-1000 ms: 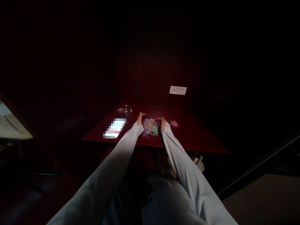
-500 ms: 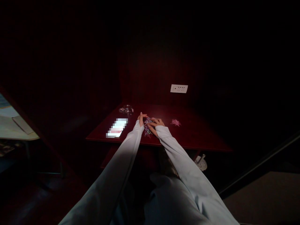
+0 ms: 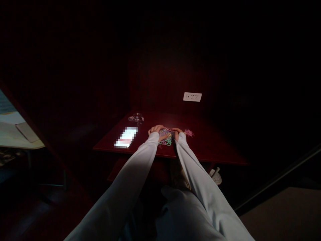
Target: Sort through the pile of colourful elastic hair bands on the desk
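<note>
A pile of small coloured elastic bands point(image 3: 168, 142), green, purple, pink and yellow, lies on the dark red desk point(image 3: 140, 144) between my hands. My left hand point(image 3: 155, 130) curves round the pile's left and far side, fingers stretched and thumb extended across the bands. On the right side, my right hand point(image 3: 179, 132) cups the pile with its fingers reaching inward toward the left fingertips. Neither hand visibly grips a single band. Just right of my right hand sits a separate small heap of pink bands point(image 3: 189, 133).
A lit phone point(image 3: 126, 137), blurred out, lies on the desk's left side. Behind it stands a clear container point(image 3: 137, 117). A white socket plate point(image 3: 192, 97) is on the back wall. Dark panels enclose the desk. A light table point(image 3: 27, 142) stands beyond the left panel.
My hands have moved apart to either side of the pile, the right one shifting right and the left one turning inward. More of the coloured bands show between them.
</note>
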Motion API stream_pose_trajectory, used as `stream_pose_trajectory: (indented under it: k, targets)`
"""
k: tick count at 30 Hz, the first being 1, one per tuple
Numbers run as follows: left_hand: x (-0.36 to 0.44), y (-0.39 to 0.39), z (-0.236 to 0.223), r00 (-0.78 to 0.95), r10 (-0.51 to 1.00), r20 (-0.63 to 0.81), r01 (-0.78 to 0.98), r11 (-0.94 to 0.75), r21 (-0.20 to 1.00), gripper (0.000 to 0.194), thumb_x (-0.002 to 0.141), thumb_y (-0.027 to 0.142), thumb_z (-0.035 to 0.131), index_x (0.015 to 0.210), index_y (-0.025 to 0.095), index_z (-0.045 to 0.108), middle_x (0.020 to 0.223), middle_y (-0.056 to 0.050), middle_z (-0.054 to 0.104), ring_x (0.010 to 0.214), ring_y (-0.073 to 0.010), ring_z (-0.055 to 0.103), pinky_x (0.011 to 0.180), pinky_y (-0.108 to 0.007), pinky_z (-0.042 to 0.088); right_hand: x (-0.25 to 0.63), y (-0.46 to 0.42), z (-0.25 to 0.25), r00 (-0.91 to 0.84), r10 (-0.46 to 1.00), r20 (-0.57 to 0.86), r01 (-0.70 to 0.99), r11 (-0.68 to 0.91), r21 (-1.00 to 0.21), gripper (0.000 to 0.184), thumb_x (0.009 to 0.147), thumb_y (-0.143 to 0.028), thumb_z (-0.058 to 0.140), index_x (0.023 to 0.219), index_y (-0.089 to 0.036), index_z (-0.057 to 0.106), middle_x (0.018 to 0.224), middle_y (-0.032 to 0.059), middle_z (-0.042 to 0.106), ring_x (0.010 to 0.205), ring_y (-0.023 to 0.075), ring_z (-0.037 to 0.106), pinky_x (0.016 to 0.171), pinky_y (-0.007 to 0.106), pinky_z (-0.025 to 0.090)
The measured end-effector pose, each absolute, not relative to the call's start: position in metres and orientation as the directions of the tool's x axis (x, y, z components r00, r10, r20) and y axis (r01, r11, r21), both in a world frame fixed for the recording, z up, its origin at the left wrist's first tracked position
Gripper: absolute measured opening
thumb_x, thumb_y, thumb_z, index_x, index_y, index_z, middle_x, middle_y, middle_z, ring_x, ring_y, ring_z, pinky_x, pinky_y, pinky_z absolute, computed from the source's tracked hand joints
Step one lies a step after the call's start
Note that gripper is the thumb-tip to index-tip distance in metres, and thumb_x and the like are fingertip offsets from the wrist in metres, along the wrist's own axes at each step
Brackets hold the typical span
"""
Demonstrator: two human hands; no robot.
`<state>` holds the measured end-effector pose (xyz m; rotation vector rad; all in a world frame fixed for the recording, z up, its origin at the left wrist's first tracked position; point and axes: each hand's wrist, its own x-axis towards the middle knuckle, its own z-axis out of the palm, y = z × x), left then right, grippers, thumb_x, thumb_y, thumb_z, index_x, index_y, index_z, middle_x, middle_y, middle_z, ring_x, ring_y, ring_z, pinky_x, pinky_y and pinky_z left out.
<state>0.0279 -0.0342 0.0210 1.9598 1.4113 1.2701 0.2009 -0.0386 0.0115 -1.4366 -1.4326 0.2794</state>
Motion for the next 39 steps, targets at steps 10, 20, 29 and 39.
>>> stream_pose_trajectory:
  k: [10, 20, 29, 39]
  targets:
    - [0.031, -0.027, 0.02, 0.191, 0.896, 0.402, 0.581, -0.433, 0.689, 0.029, 0.067, 0.017, 0.083, 0.093, 0.026, 0.076, 0.121, -0.004, 0.075, 0.124, -0.029, 0.062, 0.116, -0.041, 0.044, 0.189, -0.054, 0.021, 0.091, 0.913, 0.397, 0.745, 0.202, -0.636, 0.029, 0.089, -0.035, 0.063, 0.111, -0.029, 0.082, 0.116, 0.0063, 0.074, 0.114, 0.028, 0.052, 0.106, 0.045, 0.04]
    - [0.026, -0.021, 0.018, 0.185, 0.889, 0.419, 0.507, -0.451, 0.734, 0.036, 0.062, 0.016, 0.087, 0.094, 0.025, 0.076, 0.116, -0.005, 0.076, 0.122, -0.0302, 0.066, 0.114, -0.042, 0.049, 0.198, -0.044, 0.009, 0.152, 0.872, 0.466, 0.621, 0.282, -0.731, 0.026, 0.076, -0.03, 0.06, 0.092, -0.019, 0.077, 0.096, 0.0073, 0.075, 0.088, 0.0226, 0.066, 0.088, 0.036, 0.053]
    - [0.025, -0.01, 0.005, 0.051, 0.924, 0.38, 0.305, -0.376, 0.875, 0.024, 0.071, 0.011, 0.073, 0.093, 0.02, 0.076, 0.1, -0.005, 0.077, 0.096, -0.023, 0.073, 0.097, -0.039, 0.06, 0.194, -0.052, 0.013, 0.327, 0.872, 0.364, 0.367, 0.238, -0.899, 0.023, 0.07, -0.036, 0.055, 0.081, -0.021, 0.068, 0.06, 0.0003, 0.062, 0.054, 0.0165, 0.054, 0.05, 0.026, 0.043]
    - [0.025, -0.012, 0.013, -0.043, 0.95, 0.309, 0.173, -0.298, 0.939, 0.018, 0.073, 0.011, 0.068, 0.087, 0.021, 0.072, 0.087, -0.003, 0.077, 0.092, -0.0209, 0.074, 0.096, -0.038, 0.062, 0.195, -0.051, 0.016, 0.339, 0.87, 0.358, 0.305, 0.259, -0.917, 0.022, 0.076, -0.04, 0.059, 0.083, -0.021, 0.069, 0.06, 0.0016, 0.062, 0.051, 0.0172, 0.055, 0.047, 0.029, 0.045]
